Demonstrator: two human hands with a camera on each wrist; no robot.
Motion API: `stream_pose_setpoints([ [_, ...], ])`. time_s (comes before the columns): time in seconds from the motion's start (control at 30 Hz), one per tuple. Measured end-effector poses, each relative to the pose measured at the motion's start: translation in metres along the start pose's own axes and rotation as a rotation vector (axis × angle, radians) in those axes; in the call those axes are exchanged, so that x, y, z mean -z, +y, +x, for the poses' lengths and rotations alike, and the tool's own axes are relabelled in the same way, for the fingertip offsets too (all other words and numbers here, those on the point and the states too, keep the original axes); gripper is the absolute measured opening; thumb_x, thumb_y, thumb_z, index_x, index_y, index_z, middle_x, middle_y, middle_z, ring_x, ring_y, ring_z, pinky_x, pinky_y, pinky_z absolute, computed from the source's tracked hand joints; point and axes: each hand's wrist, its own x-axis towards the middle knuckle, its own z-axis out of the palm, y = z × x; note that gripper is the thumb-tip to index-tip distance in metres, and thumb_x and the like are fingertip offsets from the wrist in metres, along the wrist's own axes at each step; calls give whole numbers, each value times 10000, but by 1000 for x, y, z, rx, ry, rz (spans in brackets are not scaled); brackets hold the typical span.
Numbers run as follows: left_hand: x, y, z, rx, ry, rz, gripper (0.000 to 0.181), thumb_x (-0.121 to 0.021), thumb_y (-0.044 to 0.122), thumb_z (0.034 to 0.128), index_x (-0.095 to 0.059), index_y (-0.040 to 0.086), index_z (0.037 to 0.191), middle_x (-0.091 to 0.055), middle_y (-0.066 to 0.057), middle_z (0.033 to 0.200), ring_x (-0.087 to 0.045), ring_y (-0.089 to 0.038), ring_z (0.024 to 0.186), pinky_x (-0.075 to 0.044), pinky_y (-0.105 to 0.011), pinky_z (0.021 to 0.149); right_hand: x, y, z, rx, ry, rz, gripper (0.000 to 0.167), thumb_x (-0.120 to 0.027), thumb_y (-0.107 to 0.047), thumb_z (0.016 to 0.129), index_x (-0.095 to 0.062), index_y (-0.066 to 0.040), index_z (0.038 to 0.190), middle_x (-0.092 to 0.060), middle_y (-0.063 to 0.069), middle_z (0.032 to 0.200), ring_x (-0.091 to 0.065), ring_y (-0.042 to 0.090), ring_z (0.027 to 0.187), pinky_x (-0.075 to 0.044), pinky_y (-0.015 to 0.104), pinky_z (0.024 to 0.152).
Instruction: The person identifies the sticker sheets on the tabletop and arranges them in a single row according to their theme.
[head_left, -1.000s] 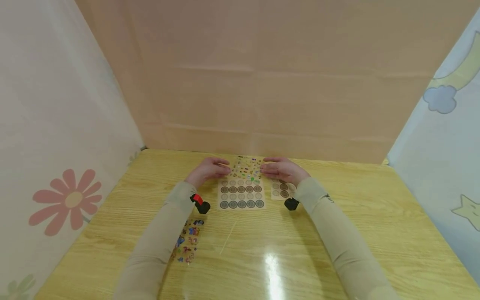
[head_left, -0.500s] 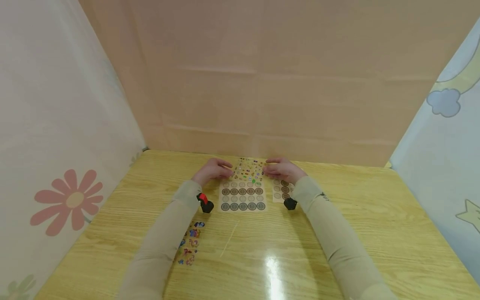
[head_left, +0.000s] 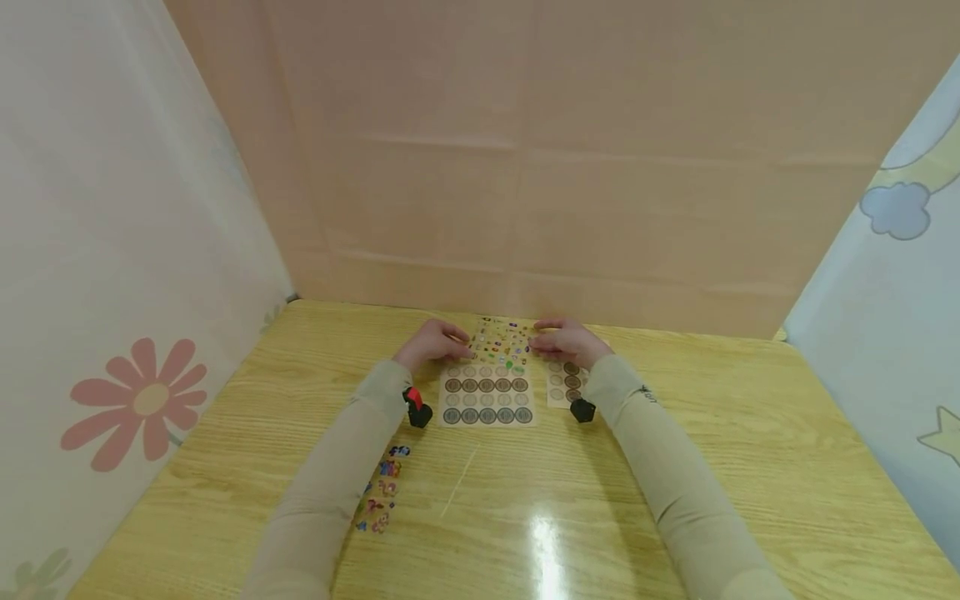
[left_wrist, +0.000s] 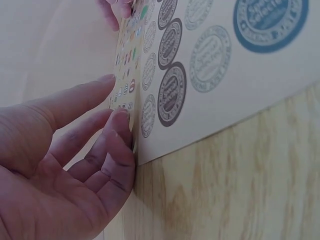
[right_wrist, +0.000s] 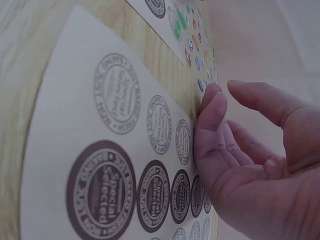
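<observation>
A small sheet of tiny colourful stickers (head_left: 501,340) lies at the back of the table between the two hands. At its left edge the left hand (head_left: 433,343) rests with loosely bent fingers, thumb and fingertips apart in the left wrist view (left_wrist: 75,150). The right hand (head_left: 572,342) is at the right edge; in the right wrist view (right_wrist: 255,155) its fingertips touch down beside the stickers, with a gap to the thumb. Directly in front lies a pale sheet of round seal stickers (head_left: 487,407). A smaller sheet of round seals (head_left: 557,392) is partly hidden under the right hand and wrist.
A sheet of cartoon stickers (head_left: 382,492) lies nearer the front, partly covered by the left forearm. A tan sheet (head_left: 525,208) hangs along the table's back edge, and patterned cloths (head_left: 150,250) hang at both sides.
The left hand has shifted slightly right, its fingers bent a little lower at the sticker sheet's edge. The right hand has hardly moved. The head view has shifted slightly.
</observation>
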Motion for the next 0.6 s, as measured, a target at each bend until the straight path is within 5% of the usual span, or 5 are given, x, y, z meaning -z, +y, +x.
stream_pose_setpoints([
  [0.3, -3, 2, 0, 21, 32, 11, 351, -799, 154, 792, -692, 37, 1105, -666, -57, 816, -549, -147, 634, -472, -234, 577, 0, -2, 1, -14, 42, -27, 593, -606, -6, 926, -315, 34, 1440, -678, 186, 1057, -679, 163, 827, -556, 286, 790],
  [0.6, -9, 4, 2, 2, 109, 39, 317, -838, 110, 731, -708, 40, 1012, -638, -79, 878, -552, -148, 665, -477, -234, 568, 0, -4, 0, -22, 80, -42, 559, -609, 7, 917, -359, 33, 1416, -683, 194, 1001, -668, 136, 725, -563, 241, 689],
])
